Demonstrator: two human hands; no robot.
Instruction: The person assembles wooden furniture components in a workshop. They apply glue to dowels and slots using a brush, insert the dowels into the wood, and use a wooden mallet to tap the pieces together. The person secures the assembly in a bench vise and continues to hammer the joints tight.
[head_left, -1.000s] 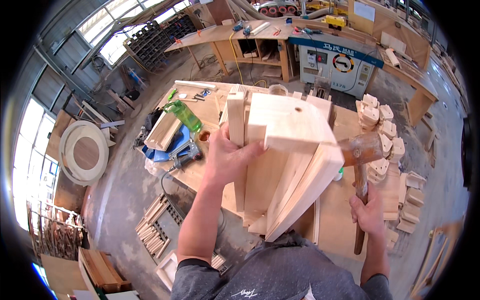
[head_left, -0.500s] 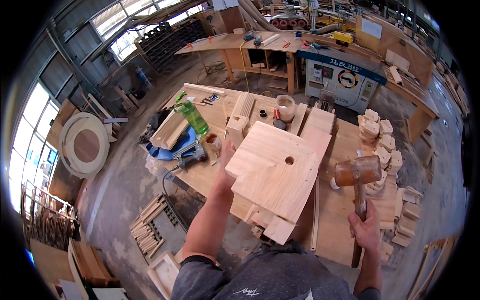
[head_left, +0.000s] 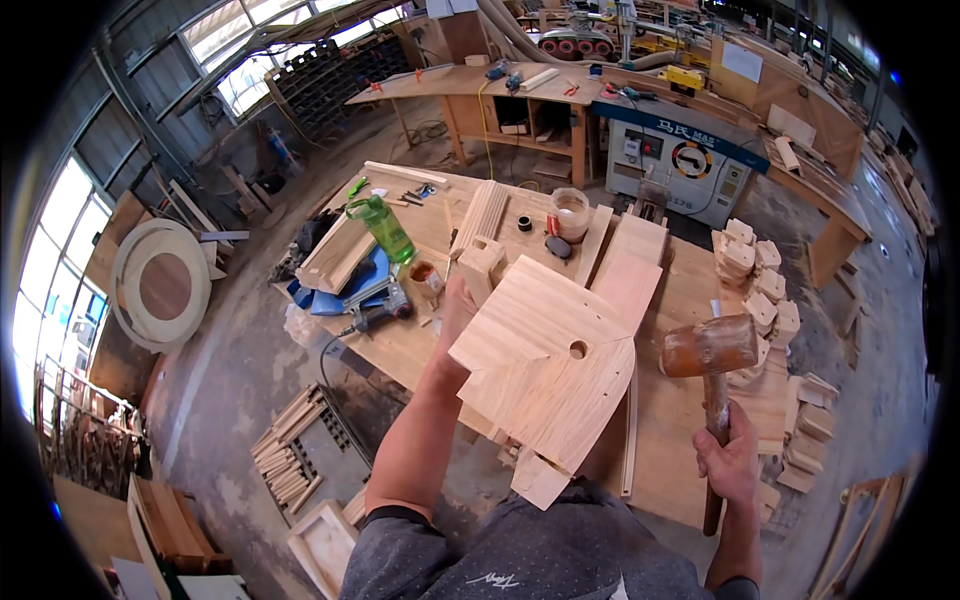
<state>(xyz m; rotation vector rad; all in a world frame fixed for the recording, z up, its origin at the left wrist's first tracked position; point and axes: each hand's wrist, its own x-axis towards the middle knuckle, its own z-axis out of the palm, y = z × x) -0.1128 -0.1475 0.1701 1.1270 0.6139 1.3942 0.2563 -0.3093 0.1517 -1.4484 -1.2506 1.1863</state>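
A pale wooden panel made of joined boards, with one round hole and a block at its near end, is tilted above the workbench in front of me. My left hand grips it at the left edge, by a notched wooden post; the panel hides most of the fingers. To the right, my right hand is closed round the handle of a wooden mallet, whose head is raised, apart from the panel.
On the workbench are a green bottle, a corded power tool, a glue cup and a plastic tub. Shaped wooden blocks are stacked at the right. Wooden sticks lie at the lower left.
The panel has turned slightly, its near end swinging left and closer to me. The mallet has shifted a little left, still in my right hand.
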